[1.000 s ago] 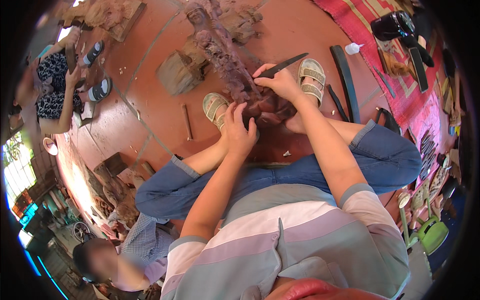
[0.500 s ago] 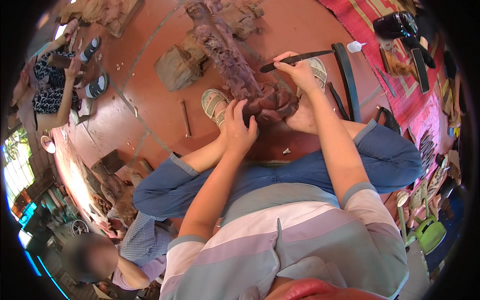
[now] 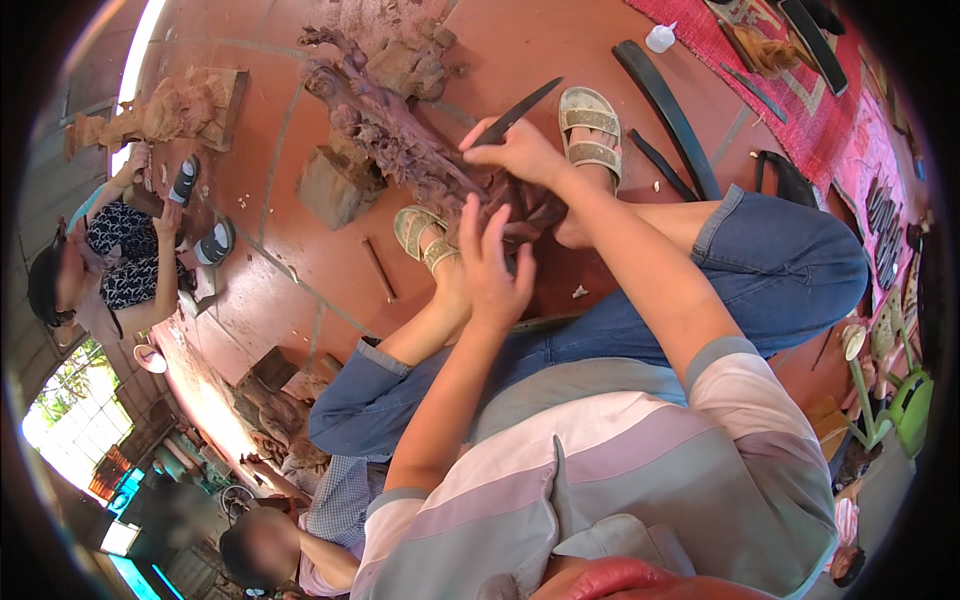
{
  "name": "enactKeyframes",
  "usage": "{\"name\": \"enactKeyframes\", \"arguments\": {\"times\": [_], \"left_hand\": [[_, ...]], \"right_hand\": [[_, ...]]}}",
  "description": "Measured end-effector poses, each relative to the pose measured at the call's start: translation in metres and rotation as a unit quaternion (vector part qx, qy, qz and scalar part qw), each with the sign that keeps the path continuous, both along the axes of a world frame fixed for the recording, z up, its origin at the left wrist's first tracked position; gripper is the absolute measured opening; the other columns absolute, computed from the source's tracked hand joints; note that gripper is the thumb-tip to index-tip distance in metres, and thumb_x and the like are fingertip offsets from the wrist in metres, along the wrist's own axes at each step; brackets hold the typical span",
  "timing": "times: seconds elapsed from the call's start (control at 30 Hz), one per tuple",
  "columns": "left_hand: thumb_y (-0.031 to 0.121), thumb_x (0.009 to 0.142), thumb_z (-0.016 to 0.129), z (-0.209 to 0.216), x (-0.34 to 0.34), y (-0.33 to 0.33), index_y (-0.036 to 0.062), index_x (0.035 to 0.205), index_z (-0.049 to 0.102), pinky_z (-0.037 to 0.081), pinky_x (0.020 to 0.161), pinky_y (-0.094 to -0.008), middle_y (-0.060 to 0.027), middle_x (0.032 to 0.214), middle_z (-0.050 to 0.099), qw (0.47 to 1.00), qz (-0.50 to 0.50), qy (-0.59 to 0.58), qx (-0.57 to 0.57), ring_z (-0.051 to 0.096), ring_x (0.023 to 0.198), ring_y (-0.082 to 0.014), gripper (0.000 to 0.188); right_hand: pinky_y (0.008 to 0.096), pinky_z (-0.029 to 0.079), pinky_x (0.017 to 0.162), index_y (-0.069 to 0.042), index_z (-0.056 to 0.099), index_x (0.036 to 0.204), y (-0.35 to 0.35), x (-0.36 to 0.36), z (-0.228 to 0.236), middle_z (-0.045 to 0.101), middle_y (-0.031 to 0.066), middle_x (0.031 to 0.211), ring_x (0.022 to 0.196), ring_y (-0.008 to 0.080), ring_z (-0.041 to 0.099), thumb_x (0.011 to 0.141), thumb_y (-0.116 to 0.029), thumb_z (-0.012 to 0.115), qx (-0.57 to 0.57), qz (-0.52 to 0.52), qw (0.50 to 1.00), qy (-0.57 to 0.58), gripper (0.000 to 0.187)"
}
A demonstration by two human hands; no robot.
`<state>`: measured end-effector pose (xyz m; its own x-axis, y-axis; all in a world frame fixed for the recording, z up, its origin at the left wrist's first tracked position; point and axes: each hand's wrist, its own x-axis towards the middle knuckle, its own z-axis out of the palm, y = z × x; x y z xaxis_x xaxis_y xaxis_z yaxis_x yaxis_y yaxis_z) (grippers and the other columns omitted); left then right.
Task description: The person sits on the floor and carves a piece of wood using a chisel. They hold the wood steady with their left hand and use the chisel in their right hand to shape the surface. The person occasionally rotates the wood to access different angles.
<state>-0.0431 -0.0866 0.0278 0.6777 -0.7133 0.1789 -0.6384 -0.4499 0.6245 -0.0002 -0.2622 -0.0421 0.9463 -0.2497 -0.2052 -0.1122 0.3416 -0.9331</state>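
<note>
A reddish-brown wood carving (image 3: 392, 140), long and densely figured, lies on the floor between my feet with its thick end towards me. My right hand (image 3: 520, 155) is closed round a dark, tapered file (image 3: 527, 106) whose pointed end sticks out up and to the right. That hand is over the carving's thick end, and the file's other end is hidden by my fingers. Fingers spread, my left hand (image 3: 497, 278) is at the near left side of the same end. Whether it touches the wood I cannot tell.
A rough wood block (image 3: 335, 188) stands left of the carving. A thin stick (image 3: 379, 270) lies by my left foot. Dark curved strips (image 3: 665, 115) and a small white bottle (image 3: 660, 38) are to the right. Two people sit at the left, one near another carving (image 3: 170, 108).
My right hand has moved left with the file, from beside the carving to over its thick end. My left hand has lifted its fingers apart. The whole view has also shifted.
</note>
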Motion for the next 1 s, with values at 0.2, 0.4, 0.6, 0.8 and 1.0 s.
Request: {"name": "enactKeyframes", "arguments": {"times": [0.2,0.4,0.6,0.8,1.0], "left_hand": [[0.016,0.087,0.06,-0.011,0.008,-0.061,0.0004,0.146,0.019,0.022,0.112,-0.042,-0.0301,0.151,0.006,0.99,0.021,0.122,-0.067,0.009,0.142,-0.0414,0.073],[0.014,0.088,0.059,-0.004,0.014,-0.06,-0.0002,0.146,0.018,0.021,0.112,-0.0422,-0.0304,0.151,0.004,0.984,-0.007,0.161,-0.078,0.007,0.141,-0.0421,0.072],[0.015,0.085,0.063,-0.012,0.011,-0.052,-0.0011,0.144,0.025,0.026,0.11,-0.0415,-0.035,0.149,-0.001,0.988,0.019,0.131,-0.081,0.014,0.14,-0.0429,0.072],[0.016,0.083,0.064,-0.005,0.026,-0.051,-0.0034,0.137,0.039,0.035,0.105,-0.0391,-0.033,0.148,0.016,0.982,-0.018,0.158,-0.099,0.03,0.135,-0.0398,0.063],[0.018,0.083,0.064,-0.005,0.01,-0.057,-0.0028,0.138,0.038,0.034,0.106,-0.0385,-0.0338,0.148,0.016,0.991,0.036,0.087,-0.096,0.029,0.136,-0.0403,0.064]], "right_hand": [[0.0259,0.049,0.062,-0.004,0.069,0.092,0.011,-0.002,0.038,0.066,0.0043,0.079,0.07,0.0089,0.059,0.08,-0.011,0.068,-0.076,-0.006,0.995,0.066,0.014],[0.0255,0.047,0.061,-0.005,0.068,0.094,0.004,-0.001,0.017,0.066,0.0036,0.081,0.067,0.0112,0.058,0.079,-0.02,0.069,-0.05,-0.022,0.998,0.017,0.022],[0.0199,0.032,0.044,-0.007,0.068,0.091,0.02,0.005,0.029,0.052,-0.0044,0.06,0.052,0.0029,0.043,0.078,-0.017,0.072,-0.006,-0.015,0.997,0.08,0.017],[0.022,0.042,0.053,-0.004,0.067,0.092,0.026,0.004,0.009,0.062,0.001,0.076,0.066,0.0059,0.053,0.082,-0.013,0.069,0.107,-0.135,0.984,0.045,0.014],[0.0214,0.044,0.057,-0.002,0.065,0.096,0.02,0.001,0.024,0.063,0.0025,0.081,0.068,0.0077,0.053,0.083,-0.013,0.067,0.014,-0.017,0.998,0.065,0.017]]}}
